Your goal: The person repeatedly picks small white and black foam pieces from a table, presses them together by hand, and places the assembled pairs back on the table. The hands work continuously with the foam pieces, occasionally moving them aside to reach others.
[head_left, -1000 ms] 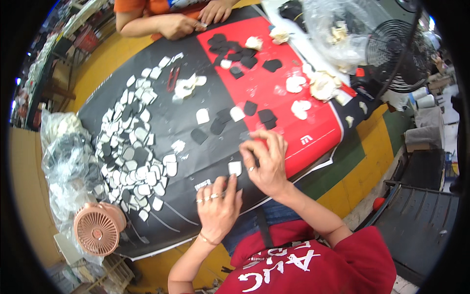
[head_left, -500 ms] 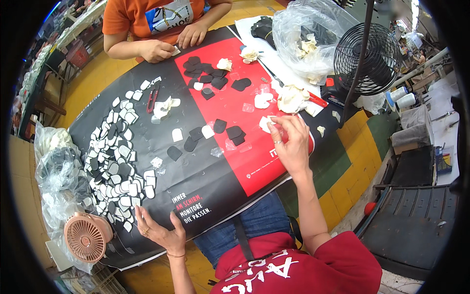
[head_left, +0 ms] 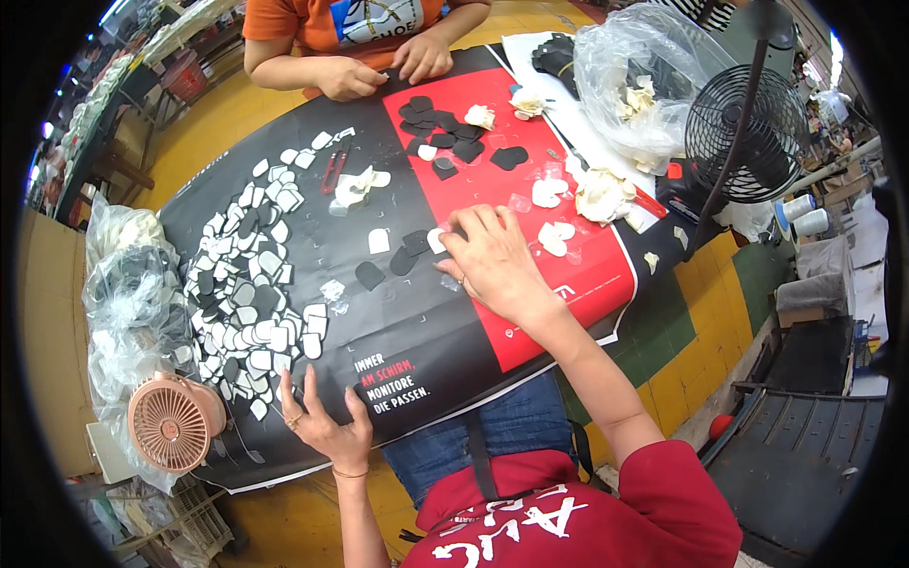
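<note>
My left hand [head_left: 327, 421] rests with fingers spread at the near right edge of a pile of small rounded pads [head_left: 241, 256], white-faced or dark. Its index fingertip meets a white pad [head_left: 282, 363]; the thumb stands well apart. My right hand [head_left: 497, 260] is over the middle of the table, fingers bent down and thumb apart from the index finger. The index fingertip is at the edge of a white rounded pad [head_left: 436, 240], beside several black pads [head_left: 404, 261]. My palm covers whatever lies below it.
A co-worker's hands [head_left: 388, 71] are at the far edge. A small pink fan [head_left: 172, 423] stands near left, a black fan [head_left: 745, 133] at right. A red cutter [head_left: 335, 166], cream scraps [head_left: 603, 196] and a clear plastic bag [head_left: 644, 76] lie on the far half.
My right hand has moved left from the white scraps on the red area to the white pad among the black ones. My left hand's fingers have spread wider. The whole view has shifted slightly.
</note>
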`<state>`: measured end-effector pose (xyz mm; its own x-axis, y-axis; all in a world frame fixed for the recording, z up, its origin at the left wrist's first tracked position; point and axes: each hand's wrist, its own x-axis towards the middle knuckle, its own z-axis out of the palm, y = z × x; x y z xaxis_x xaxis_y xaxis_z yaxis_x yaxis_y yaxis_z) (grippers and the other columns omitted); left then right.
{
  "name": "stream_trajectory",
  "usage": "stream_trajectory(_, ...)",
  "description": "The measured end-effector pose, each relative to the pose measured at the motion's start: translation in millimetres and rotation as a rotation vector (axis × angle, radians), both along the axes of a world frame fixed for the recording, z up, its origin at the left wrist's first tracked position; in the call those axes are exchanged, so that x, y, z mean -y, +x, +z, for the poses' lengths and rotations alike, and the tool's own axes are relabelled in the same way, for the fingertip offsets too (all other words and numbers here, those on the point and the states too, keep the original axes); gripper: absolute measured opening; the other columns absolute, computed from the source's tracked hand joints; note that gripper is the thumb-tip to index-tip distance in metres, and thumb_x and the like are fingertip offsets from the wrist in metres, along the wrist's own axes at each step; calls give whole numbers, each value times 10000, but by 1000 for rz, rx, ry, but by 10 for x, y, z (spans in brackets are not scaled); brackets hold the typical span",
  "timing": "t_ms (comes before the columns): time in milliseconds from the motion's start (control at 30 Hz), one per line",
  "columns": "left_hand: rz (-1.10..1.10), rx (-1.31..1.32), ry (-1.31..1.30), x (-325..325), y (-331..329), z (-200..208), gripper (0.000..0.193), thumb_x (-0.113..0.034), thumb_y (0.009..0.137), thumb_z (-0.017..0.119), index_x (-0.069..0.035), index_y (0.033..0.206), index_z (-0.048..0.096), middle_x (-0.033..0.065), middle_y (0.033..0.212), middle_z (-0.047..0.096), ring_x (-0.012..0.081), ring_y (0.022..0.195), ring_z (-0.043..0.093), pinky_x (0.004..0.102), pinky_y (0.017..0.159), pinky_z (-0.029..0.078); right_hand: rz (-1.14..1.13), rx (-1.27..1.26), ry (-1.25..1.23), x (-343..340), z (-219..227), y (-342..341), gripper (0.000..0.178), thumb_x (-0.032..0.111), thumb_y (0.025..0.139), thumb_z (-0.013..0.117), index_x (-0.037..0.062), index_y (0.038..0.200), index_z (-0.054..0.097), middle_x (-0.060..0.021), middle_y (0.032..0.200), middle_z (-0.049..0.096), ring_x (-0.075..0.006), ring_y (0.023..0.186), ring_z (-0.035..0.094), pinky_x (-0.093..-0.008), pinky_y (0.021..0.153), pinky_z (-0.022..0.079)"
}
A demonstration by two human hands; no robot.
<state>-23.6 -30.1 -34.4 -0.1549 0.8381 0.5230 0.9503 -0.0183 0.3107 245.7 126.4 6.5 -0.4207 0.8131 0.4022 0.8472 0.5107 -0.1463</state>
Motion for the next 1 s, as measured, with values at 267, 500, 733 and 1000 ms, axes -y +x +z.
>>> stream_trajectory(267, -7, 41, -17, 13, 8, 30, 465, -187, 823, 706, -36, 1260, 653, 239, 1451, 481, 409, 1300, 487, 491, 1083, 365, -88, -166, 21, 15, -28, 116, 97, 109, 964, 630, 64, 1028, 689, -30, 1015, 658, -178, 1002, 612, -401, 999, 406)
stream_trajectory(500, -228, 750, -111, -81, 434, 476, 262, 19, 900, 622, 8, 1150, 699, 185, 1285, 611, 297, 1199, 582, 396, 1044, 431, 148, -1256, -864, 540, 408, 315, 156, 94, 1030, 582, -32, 1071, 665, 33, 924, 608, -43, 843, 513, -241, 730, 435)
stream_trajectory(733, -634, 1468, -477, -366, 827, 734, 172, -41, 968, 645, 15, 1112, 722, 110, 1131, 688, 185, 1084, 621, 325, 981, 467, 254, -1270, -1182, 885, 511, 298, 176, 114, 1045, 580, -23, 1130, 652, 18, 981, 616, -32, 894, 517, -214, 789, 433)
stream_trajectory(1000, -557, 1451, -432, -311, 834, 687, 130, 20, 907, 708, 16, 1034, 738, 85, 1052, 672, 141, 971, 624, 288, 886, 491, 166, -1153, -1069, 922, 501, 204, 175, 127, 1014, 630, -19, 1107, 656, -24, 972, 647, -98, 883, 587, -270, 801, 488)
